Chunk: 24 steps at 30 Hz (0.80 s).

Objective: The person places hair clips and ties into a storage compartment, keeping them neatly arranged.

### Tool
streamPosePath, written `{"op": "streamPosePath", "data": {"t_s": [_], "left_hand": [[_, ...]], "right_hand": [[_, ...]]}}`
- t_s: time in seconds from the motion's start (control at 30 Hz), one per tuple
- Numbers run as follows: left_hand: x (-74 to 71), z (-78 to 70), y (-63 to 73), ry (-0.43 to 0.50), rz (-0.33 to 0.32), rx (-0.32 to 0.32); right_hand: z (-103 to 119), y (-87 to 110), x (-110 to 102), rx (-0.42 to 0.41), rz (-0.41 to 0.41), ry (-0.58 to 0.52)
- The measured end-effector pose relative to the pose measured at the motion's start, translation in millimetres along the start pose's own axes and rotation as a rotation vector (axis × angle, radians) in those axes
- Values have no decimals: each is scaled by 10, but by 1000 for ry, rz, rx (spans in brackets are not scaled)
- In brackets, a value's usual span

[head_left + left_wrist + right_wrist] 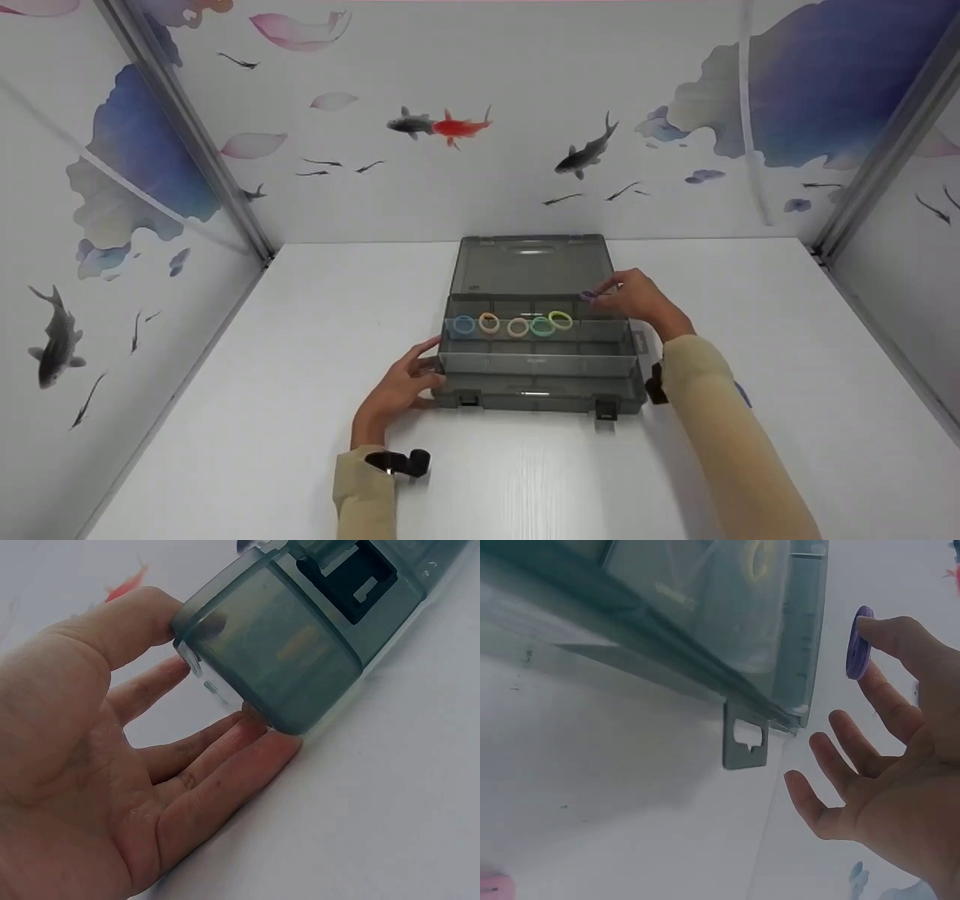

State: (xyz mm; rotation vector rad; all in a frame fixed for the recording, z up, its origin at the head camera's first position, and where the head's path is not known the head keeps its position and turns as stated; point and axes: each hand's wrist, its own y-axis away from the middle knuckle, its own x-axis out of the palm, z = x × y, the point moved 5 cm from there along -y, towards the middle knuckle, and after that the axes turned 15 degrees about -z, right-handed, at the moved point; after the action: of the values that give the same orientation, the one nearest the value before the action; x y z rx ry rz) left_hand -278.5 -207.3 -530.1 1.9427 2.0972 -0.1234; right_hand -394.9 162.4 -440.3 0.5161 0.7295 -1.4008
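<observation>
A grey see-through plastic storage box (536,401) lies on the white table with its lid (532,266) folded back. Several coloured rings stand in a row in one of its long compartments, including a blue ring (464,325), an orange ring (489,323) and a yellow ring (560,321). My left hand (397,390) grips the box's left end, thumb on one edge and spread fingertips against the lower part (202,787). Over the box's back right corner, my right hand (634,296) pinches a purple ring (859,645) between thumb and forefinger; its other fingers are spread.
White walls printed with fish and petals enclose the table (300,300) at the back and sides. Something blue (743,394) shows partly behind the right sleeve. A pink object (495,888) lies at the corner of the right wrist view.
</observation>
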Motion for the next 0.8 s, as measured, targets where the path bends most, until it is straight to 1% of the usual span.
{"op": "streamPosePath", "data": {"t_s": [0.2,0.33,0.43,0.57,0.7,0.8], "left_hand": [[-2,-16,12,1,0,6],[-3,-15,14,-1,-1,10],[-10,-2,10,-1,-3,10],[-13,19,-4,-3,7,2],[-12,14,-5,4,14,-2],[-24,10,7,5,15,2]], "right_hand": [[47,14,141,18,14,-47],[66,21,193,7,9,-60],[62,11,207,-7,3,-36],[38,-11,199,9,10,6],[40,-11,195,37,48,29],[79,5,189,24,81,25]]}}
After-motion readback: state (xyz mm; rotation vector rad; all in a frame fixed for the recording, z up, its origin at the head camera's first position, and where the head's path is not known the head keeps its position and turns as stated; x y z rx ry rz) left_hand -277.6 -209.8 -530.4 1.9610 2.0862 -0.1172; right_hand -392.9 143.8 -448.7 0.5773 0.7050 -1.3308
